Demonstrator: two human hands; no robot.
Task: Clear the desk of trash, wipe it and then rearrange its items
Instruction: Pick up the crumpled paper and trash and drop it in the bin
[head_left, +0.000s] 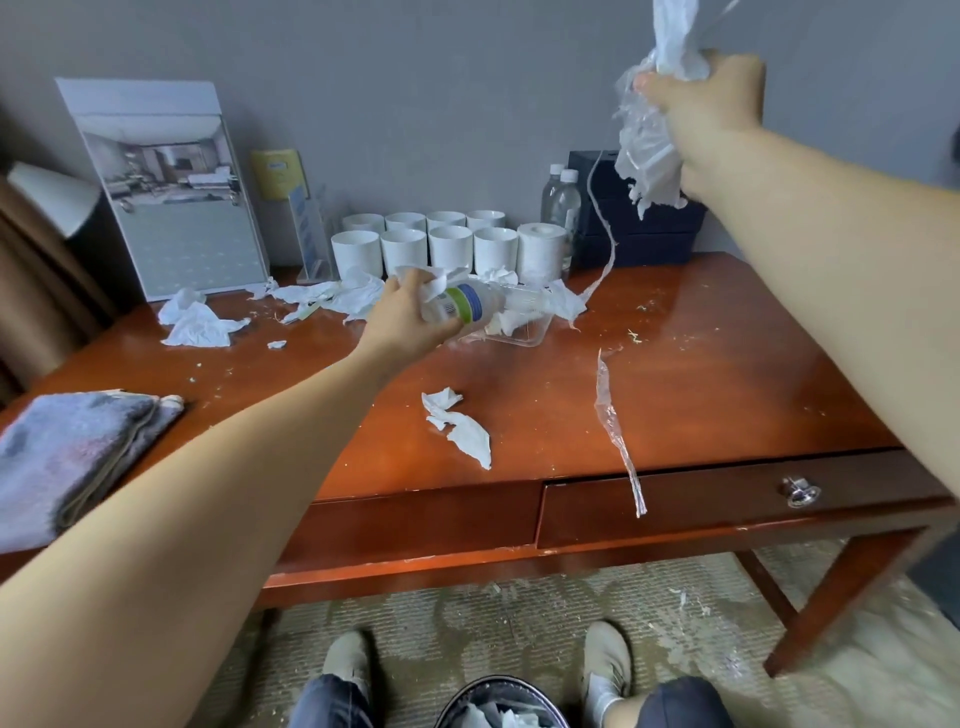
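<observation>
Now, in the head view, the left hand (410, 312) is curled around a plastic bottle (470, 305) together with a bit of tissue, just in front of the row of white cups (452, 244). The right hand (711, 114) is raised high to the right of the cups. Its fingers are closed tight on a bundle of crumpled plastic wrap and tissue (649, 156), and a thin strip hangs down from it.

On the wooden desk (727, 364) there is more trash:
- crumpled tissues (200, 325) to the left of the cups
- a clear plastic tray (519, 335) just in front of them, under the bottle
- a torn tissue (460, 428) well in front of them
- a long strip of plastic film (615, 421) in front and to the right, reaching over the desk edge

A folded cloth (67, 457) lies far to the left of the cups. A waste bin (498, 709) stands on the floor between the feet.

I judge the clearing is only partly done. To do it well, both hands should go down to the bin and drop everything there, with care that the hanging strip does not catch the cups. Then the big pieces should be gathered first. The small crumbs are better left for the cloth.
</observation>
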